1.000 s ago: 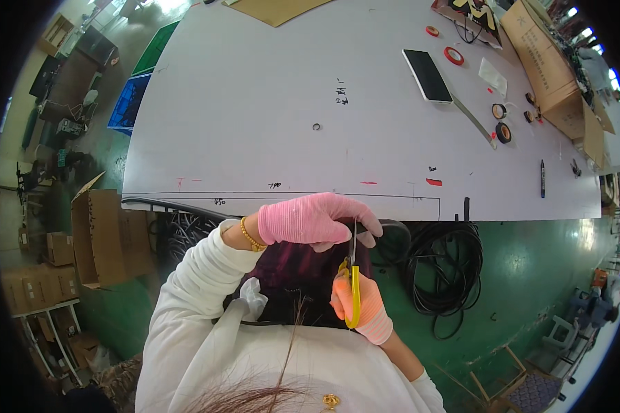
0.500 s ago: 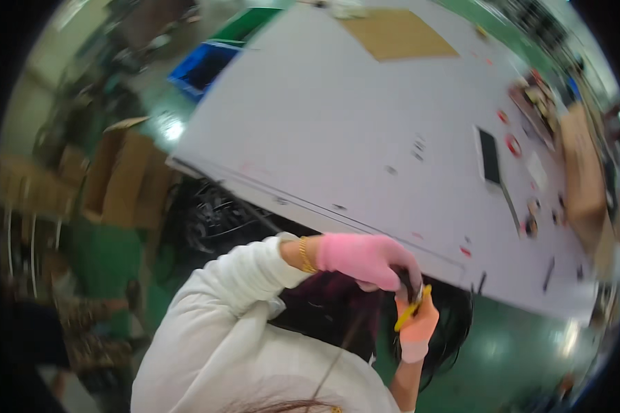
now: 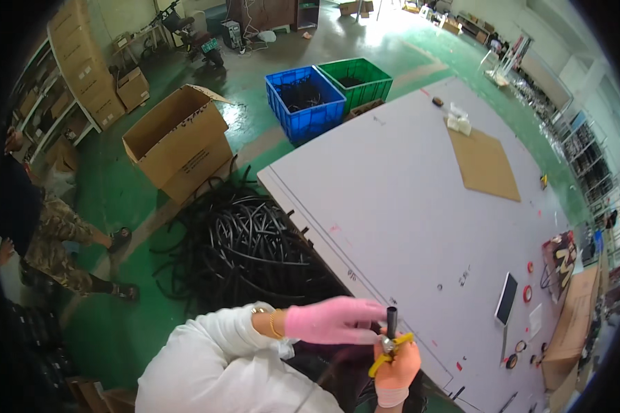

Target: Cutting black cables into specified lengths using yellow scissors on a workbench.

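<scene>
In a pink glove, my left hand (image 3: 331,321) has its fingers stretched out towards a short black tube (image 3: 392,322). Its fingertips come close to the tube; whether they touch it I cannot tell. My right hand (image 3: 398,366), in an orange glove, is closed on a hand tool with yellow handles (image 3: 382,363), like pliers or cutters. The tool's metal head lies at the base of the tube, which stands up above it. How the tube is held lower down is hidden by the hand and tool. Both hands are over the near edge of the white table (image 3: 386,206).
A heap of black tubes (image 3: 255,234) lies on the floor left of the table. Beyond are an open cardboard box (image 3: 200,162), a blue crate (image 3: 317,110) and a green crate (image 3: 372,89). A phone (image 3: 506,299) and tape rolls (image 3: 527,294) lie at right. A person (image 3: 62,227) is at far left.
The head view has swung, so the tube heap, crates and person show more plainly. My left hand's fingers, curled near the tool before, are now straight. The yellow-handled tool stays in my right hand.
</scene>
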Action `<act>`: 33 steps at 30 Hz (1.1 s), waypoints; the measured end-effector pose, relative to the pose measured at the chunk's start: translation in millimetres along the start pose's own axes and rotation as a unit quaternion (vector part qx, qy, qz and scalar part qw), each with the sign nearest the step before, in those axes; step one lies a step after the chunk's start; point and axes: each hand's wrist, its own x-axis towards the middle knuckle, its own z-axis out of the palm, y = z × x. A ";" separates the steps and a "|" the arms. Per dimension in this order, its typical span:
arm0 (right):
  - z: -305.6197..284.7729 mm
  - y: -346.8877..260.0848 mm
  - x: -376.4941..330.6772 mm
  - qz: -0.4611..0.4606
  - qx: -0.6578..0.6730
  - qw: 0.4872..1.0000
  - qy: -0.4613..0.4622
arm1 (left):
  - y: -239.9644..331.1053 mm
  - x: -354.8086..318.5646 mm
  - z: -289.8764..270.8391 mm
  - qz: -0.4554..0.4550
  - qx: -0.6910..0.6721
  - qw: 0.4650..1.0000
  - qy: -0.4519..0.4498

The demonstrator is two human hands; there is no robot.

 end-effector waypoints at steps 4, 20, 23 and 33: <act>24.9 -15.6 24.3 -0.194 -0.272 0.942 -0.003 | -21.3 9.9 -8.9 -0.041 -0.196 0.978 0.060; 64.9 -33.2 103.3 -0.262 -0.374 0.868 -0.195 | -77.3 -26.3 -214.9 0.127 -0.126 0.762 0.622; 70.2 -24.0 109.2 -0.241 -0.389 0.861 -0.222 | -57.9 -17.3 -206.2 0.048 0.392 0.668 0.631; 70.2 -20.9 124.5 -0.211 -0.389 0.860 -0.254 | -73.9 10.2 -228.0 0.128 0.529 0.741 0.393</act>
